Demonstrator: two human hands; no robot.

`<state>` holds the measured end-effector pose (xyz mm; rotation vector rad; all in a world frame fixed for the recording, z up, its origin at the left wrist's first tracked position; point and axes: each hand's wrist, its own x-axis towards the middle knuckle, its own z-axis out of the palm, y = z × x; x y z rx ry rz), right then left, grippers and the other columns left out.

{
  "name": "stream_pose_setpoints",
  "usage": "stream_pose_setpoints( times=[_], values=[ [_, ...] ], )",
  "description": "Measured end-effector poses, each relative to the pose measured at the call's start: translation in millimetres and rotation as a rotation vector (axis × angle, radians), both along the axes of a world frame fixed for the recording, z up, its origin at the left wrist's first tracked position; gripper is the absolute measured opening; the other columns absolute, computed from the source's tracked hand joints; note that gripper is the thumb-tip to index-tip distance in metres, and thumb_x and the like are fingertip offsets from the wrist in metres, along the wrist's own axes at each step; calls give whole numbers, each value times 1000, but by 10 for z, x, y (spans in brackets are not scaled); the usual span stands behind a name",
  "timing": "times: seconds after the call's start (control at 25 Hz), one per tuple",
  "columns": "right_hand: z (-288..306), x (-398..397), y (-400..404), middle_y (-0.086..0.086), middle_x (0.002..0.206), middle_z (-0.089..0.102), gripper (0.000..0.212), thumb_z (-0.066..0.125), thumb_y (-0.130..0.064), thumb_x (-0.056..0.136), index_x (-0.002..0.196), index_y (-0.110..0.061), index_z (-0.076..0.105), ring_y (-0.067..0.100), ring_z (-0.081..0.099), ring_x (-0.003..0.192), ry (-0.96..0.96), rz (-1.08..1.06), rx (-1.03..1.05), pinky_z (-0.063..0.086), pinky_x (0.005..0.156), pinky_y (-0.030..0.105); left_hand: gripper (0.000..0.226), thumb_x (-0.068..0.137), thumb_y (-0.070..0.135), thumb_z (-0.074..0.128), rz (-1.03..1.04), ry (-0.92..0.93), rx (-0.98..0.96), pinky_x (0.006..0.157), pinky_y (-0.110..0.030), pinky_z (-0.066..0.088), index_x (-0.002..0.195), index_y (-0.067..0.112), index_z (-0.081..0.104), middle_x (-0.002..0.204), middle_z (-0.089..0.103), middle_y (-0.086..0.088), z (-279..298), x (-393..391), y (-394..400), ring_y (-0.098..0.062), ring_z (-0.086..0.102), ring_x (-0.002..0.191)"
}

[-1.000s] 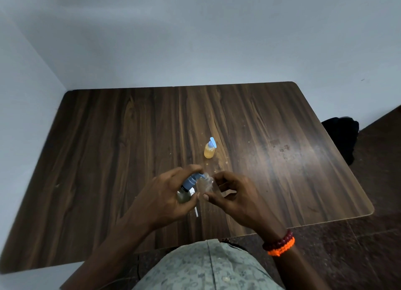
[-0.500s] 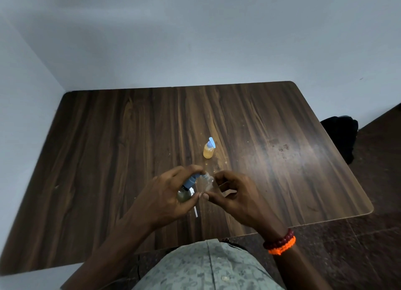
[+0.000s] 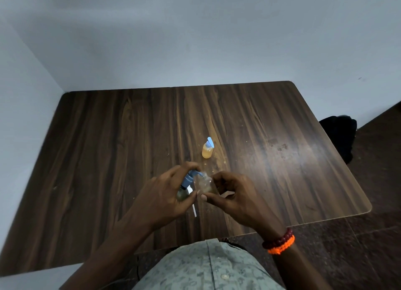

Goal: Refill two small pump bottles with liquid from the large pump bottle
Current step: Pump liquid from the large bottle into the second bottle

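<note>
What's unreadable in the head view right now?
- Large pump bottle: body mostly hidden by the left hand; fill level unclear.
- Small clear bottle in the right hand: blurred, level and open neck unreadable.
- Filled small bottle on the table: too small for detail.

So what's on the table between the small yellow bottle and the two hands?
Head view: only bare table with a few pale specks between the small yellow bottle and the left hand and right hand.
</note>
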<state>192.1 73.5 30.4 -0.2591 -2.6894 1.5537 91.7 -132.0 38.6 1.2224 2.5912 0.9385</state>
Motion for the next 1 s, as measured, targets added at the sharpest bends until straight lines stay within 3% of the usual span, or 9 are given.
stream_pose_setpoints(
  times=[0.2, 0.4, 0.52, 0.64, 0.88, 1.0],
  values=[
    [29, -36, 41, -9, 101, 73, 34, 79, -41, 89, 115, -22, 71, 8, 72, 92, 18, -10, 8, 65, 76, 38, 70, 87, 62, 57, -42, -15, -30, 78, -33, 66, 149, 52, 26, 127, 67, 9, 10, -12, -38, -11, 72, 93],
    [9, -19, 25, -11, 99, 74, 29, 80, -38, 89, 113, -24, 72, 7, 72, 90, 29, 17, 18, 63, 71, 27, 50, 89, 58, 55, -29, 17, -40, 71, -34, 65, 135, 47, 39, 122, 67, 14, 15, -20, 3, -9, 72, 87],
    [2, -35, 20, -6, 104, 75, 33, 81, -37, 89, 116, -20, 72, 10, 73, 92, 24, -13, -37, 66, 76, 36, 61, 90, 60, 57, -37, 23, -46, 73, -34, 65, 145, 49, 33, 125, 67, 11, 22, -28, -7, -11, 73, 90],
    [15, -45, 54, -8, 103, 76, 36, 80, -41, 88, 117, -20, 72, 8, 74, 93, 45, -25, -11, 65, 78, 36, 69, 90, 60, 59, -57, 6, -55, 74, -31, 65, 150, 50, 27, 125, 65, 11, 33, -32, -31, -10, 71, 89],
    [-5, -9, 54, -9, 96, 75, 29, 80, -44, 87, 108, -26, 73, 8, 74, 87, 22, 7, 24, 65, 70, 37, 47, 93, 57, 56, -51, 8, -75, 73, -34, 63, 135, 48, 38, 125, 66, 14, 35, -14, 9, -10, 70, 86],
    [-25, -3, 51, -7, 98, 74, 30, 81, -44, 87, 108, -24, 72, 9, 73, 89, 8, -5, 12, 65, 73, 39, 59, 92, 63, 56, -65, 12, -110, 77, -34, 64, 144, 54, 28, 128, 64, 12, 35, -23, 4, -10, 70, 93]
  ],
)
